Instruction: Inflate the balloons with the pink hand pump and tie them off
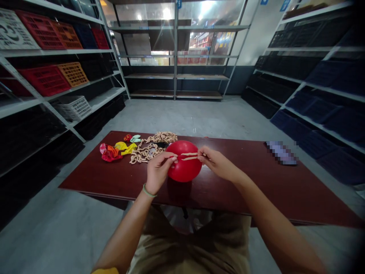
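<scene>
An inflated red balloon (185, 171) is in front of me, just above or on the near middle of the table; which one I cannot tell. With thumb and fingers closed, my left hand (156, 172) pinches the balloon's neck at its left side. My right hand (218, 163) is closed on a doubled beige cord (188, 156), which stretches across the front of the balloon between both hands. Behind my left hand, a heap of beige knotted cord (146, 152) lies on the table, with a small dark item (163, 145) partly hidden beside it.
Uninflated balloons lie at the left of the brown table (242, 182): yellow ones (125, 147), a red-pink bunch (110, 153) and a pale green one (135, 138). A blurred flat object (281, 153) is at the right. Shelves with crates (42, 82) stand around.
</scene>
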A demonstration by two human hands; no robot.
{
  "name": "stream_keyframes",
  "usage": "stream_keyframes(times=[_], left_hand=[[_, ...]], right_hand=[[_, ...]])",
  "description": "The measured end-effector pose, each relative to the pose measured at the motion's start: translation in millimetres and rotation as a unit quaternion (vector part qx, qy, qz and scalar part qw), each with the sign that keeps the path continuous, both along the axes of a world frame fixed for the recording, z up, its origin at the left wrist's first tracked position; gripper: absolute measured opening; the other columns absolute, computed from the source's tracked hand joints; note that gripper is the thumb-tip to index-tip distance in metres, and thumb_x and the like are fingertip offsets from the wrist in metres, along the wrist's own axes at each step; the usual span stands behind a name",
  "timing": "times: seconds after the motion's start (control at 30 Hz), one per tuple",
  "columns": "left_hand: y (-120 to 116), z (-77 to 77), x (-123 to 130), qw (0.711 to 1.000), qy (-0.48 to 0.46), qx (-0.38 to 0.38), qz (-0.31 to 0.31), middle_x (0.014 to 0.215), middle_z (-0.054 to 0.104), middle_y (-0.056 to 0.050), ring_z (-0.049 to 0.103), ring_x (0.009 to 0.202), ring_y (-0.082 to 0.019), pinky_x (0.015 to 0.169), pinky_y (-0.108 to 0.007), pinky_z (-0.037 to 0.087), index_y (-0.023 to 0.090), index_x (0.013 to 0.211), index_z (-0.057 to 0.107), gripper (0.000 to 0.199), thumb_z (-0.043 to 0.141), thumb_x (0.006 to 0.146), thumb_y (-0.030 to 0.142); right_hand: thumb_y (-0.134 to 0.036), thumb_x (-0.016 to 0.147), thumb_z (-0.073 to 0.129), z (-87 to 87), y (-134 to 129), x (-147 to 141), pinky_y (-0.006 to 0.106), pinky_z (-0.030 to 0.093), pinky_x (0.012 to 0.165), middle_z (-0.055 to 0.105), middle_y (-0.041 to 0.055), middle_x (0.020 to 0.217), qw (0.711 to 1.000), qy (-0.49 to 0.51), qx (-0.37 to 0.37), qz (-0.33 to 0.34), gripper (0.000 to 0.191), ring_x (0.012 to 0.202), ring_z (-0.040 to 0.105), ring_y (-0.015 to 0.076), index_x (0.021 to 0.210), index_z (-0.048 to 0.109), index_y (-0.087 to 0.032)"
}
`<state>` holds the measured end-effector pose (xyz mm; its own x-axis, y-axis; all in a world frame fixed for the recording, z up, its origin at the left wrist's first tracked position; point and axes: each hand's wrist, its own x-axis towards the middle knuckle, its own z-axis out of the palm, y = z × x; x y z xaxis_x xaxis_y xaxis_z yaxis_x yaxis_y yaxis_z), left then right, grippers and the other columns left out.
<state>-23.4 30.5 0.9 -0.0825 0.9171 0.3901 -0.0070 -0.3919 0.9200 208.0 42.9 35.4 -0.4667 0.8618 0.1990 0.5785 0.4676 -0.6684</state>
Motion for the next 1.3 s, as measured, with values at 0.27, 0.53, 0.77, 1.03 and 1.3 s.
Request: stream_keyframes(times=[0.27,0.53,0.77,1.03,1.3], left_hand=[[4,-0.8,-5,0.998,-0.028,-0.053,-0.003,0.073,0.071,-0.004,0.063,0.061,-0.014,0.063,-0.024,0.051,0.019,0.084,0.076,0.013,0.072,0.079,0.031],[3,8.5,-4,0.988,-0.072,-0.113,-0.073,0.068,0.071,-0.004,0.058,0.048,-0.009,0.050,-0.019,0.047,0.015,0.091,0.069,0.024,0.067,0.084,0.038],[3,14.2,-4,0.960,-0.147,-0.185,-0.148,0.081,0.071,-0.004,0.056,0.049,-0.006,0.045,-0.016,0.046,0.015,0.082,0.065,0.024,0.071,0.080,0.037],[6,5.7,-8,0.949,-0.175,-0.228,-0.131,0.083,0.071,-0.004,0.061,0.058,-0.006,0.051,-0.013,0.051,0.014,0.097,0.074,0.028,0.077,0.074,0.030],[3,6.1,-11,0.909,-0.286,-0.260,-0.156,0.093,0.074,-0.006,0.061,0.056,-0.003,0.048,-0.009,0.049,0.014,0.088,0.071,0.020,0.079,0.073,0.025]], right_hand=[[-0.034,0.097,0.041,-9.3,2,-1,0.026,0.037,0.062,0.053,-0.0014,0.077,0.999,0.027,-0.032,0.028,0.017,0.068,0.046,0.0127,0.090,0.049,-0.021],[-0.034,0.098,0.042,-3.0,1,-10,0.026,0.037,0.063,0.054,-0.0007,0.078,0.999,0.015,-0.029,0.036,0.018,0.069,0.046,0.0129,0.088,0.049,-0.020],[-0.033,0.098,0.041,-9.1,0,-10,0.026,0.039,0.066,0.057,-0.0001,0.083,0.999,-0.003,-0.012,0.044,0.016,0.072,0.050,0.0133,0.091,0.049,-0.021],[-0.027,0.098,0.041,-1.1,-3,-12,0.029,0.041,0.071,0.060,0.0034,0.088,0.995,-0.049,0.079,0.022,0.014,0.077,0.053,0.0160,0.093,0.052,-0.021],[-0.024,0.098,0.040,-6.2,-5,-18,0.030,0.041,0.072,0.061,0.0034,0.088,0.994,-0.061,0.070,0.050,0.015,0.078,0.054,0.0162,0.088,0.051,-0.021]])
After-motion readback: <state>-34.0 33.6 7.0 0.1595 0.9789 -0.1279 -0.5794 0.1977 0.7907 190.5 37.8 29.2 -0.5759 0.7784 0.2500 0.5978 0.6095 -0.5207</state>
